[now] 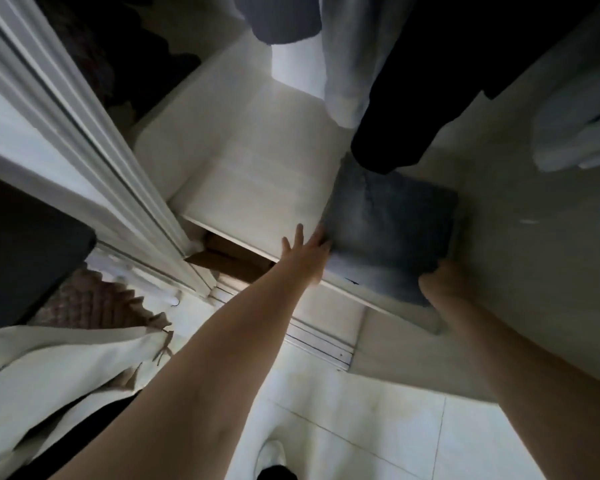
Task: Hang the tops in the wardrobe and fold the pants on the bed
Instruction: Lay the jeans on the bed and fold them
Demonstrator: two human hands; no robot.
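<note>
A stack of folded grey-blue pants (388, 233) lies on a white wardrobe shelf (257, 188), pressed toward the right wall. My left hand (305, 251) reaches in with straight fingers and touches the stack's left edge. My right hand (444, 282) is at the stack's near right corner, its fingers hidden under the fabric. Above the shelf hang a dark top (413, 98), a pale shirt (347, 64), a grey garment (281, 19) and a white one (575, 133). The picture is blurred.
The white sliding-door frame (84, 133) runs along the left. A cardboard box (229, 261) sits under the shelf. A cream garment (49, 368) and a dark item (21, 254) lie at the lower left. My white shoe (271, 455) stands on the tiled floor (378, 427).
</note>
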